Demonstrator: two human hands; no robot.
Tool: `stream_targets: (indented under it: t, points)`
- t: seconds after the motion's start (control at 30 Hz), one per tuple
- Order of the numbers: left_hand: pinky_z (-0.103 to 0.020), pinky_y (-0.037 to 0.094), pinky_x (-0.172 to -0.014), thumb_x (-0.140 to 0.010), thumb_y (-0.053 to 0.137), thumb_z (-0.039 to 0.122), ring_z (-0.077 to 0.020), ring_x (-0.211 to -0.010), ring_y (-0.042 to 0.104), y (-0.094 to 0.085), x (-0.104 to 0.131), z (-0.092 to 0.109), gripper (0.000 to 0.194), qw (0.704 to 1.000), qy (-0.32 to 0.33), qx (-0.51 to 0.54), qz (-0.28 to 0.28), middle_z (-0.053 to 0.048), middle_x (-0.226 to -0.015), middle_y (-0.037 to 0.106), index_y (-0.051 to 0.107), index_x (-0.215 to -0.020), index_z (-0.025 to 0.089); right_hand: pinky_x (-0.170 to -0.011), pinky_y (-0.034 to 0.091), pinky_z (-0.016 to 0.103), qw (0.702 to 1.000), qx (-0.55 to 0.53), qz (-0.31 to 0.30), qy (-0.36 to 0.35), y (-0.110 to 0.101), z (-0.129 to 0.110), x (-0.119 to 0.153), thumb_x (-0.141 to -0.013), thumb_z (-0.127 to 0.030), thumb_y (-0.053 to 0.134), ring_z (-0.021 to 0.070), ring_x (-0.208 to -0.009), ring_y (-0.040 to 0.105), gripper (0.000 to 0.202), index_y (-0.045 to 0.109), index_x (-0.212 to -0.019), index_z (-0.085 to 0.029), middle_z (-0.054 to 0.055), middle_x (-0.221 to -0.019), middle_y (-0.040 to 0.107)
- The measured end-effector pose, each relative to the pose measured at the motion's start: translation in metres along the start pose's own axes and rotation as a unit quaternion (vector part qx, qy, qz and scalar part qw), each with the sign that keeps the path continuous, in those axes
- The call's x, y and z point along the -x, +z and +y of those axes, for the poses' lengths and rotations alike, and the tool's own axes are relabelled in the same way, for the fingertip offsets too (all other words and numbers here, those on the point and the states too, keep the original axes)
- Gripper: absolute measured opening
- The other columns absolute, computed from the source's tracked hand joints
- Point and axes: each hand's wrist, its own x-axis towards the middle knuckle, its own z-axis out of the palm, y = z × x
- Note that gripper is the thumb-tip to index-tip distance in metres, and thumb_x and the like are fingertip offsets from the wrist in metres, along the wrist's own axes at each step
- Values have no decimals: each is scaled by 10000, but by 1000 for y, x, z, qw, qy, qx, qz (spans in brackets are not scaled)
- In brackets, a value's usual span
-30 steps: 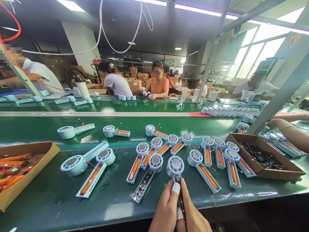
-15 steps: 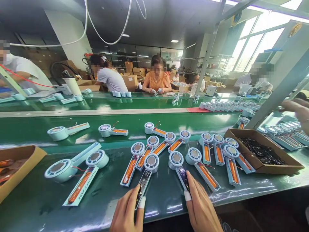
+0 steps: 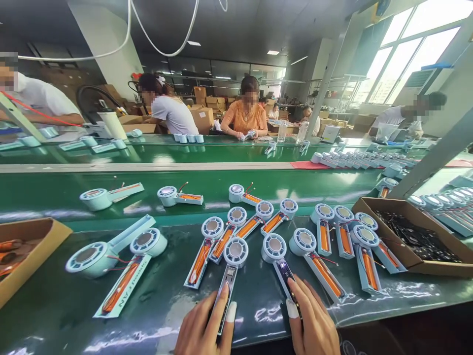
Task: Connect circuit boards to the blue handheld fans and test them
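Two light-blue handheld fans lie in front of me, their handles pointing toward me. My left hand is closed around the handle of the left fan, an index finger on its dark circuit board and the thumb along the side. Around the right fan's handle my right hand is closed too, fingers on a dark circuit board. Both thumbs wear white finger covers. Close by lie several more fans with orange cells in open handles, such as one fan to the right.
A cardboard box of dark parts stands at right, another box with orange cells at left. Fans lie on the green bench and on the green conveyor beyond it. Several people sit across; a slanted metal post rises at right.
The left index finger has moved up onto the board's face. My right fingers now lie over the right board's lower part. The view has shifted slightly; a hand at the far right has left the picture.
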Motion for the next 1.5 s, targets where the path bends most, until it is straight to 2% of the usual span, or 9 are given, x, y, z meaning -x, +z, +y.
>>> stream_targets:
  t: [0.13,0.27,0.4,0.6,0.77,1.03,1.27,1.5]
  points:
    - [-346,512,-860,-962,616,193,-223,-900,723,0,2,0,459,1000,5,-6,-2,-77,-1060,776,529,-1412,227,-945,594,451,1000,-15,6,17,3,-2,2,-968,-177,413,320,-1214,650,480,492,-1441,-195,127,-1310,675]
    - [-337,498,-877,-973,578,187,-220,-934,710,-1,0,-1,512,1000,16,-6,-16,-80,-1100,771,467,-1473,201,-972,577,448,998,-30,9,51,0,-7,-2,-991,-178,366,302,-1218,648,566,344,-1556,-199,117,-1338,659]
    - [-334,498,-873,-978,537,188,-221,-967,703,-2,-3,-1,513,999,10,-12,-51,-67,-1138,764,457,-1485,210,-979,575,432,999,-14,-35,15,-5,-9,-10,-986,-161,379,287,-1239,634,625,265,-1597,-228,96,-1402,618]
    - [-370,512,-914,-966,545,205,-258,-1081,695,0,-6,-1,478,998,-1,-5,-56,-59,-1165,766,495,-1440,237,-915,611,406,999,-9,-42,15,-7,-5,-13,-984,-180,442,291,-1209,651,595,344,-1568,-231,94,-1368,645]
    - [-379,522,-928,-953,543,169,-254,-1085,703,2,-6,0,484,999,-4,3,-54,-65,-1178,764,489,-1430,219,-886,619,406,999,-27,-29,22,-3,-2,-12,-969,-165,456,287,-1164,678,539,451,-1504,-225,91,-1305,685]
    - [-393,517,-955,-963,507,150,-252,-1116,685,-3,-9,8,447,998,-35,9,-50,-70,-1178,754,511,-1405,218,-845,624,383,999,-31,-23,34,-7,0,-17,-1008,-282,488,279,-1083,715,383,576,-1373,-206,90,-1221,726]
    - [-400,493,-967,-981,455,150,-252,-1106,676,-1,-8,12,430,997,-61,20,-35,-63,-1163,753,520,-1396,240,-839,625,369,998,-43,-11,52,-9,-3,-23,-1034,-359,466,272,-1034,733,347,640,-1298,-214,89,-1168,748]
    - [-357,520,-917,-943,506,140,-238,-1078,693,-3,-8,2,460,999,8,-23,-48,-56,-1152,759,529,-1399,197,-859,618,388,990,-76,-3,122,-6,-11,-21,-1043,-456,425,280,-1067,719,391,662,-1274,-247,75,-1178,744]
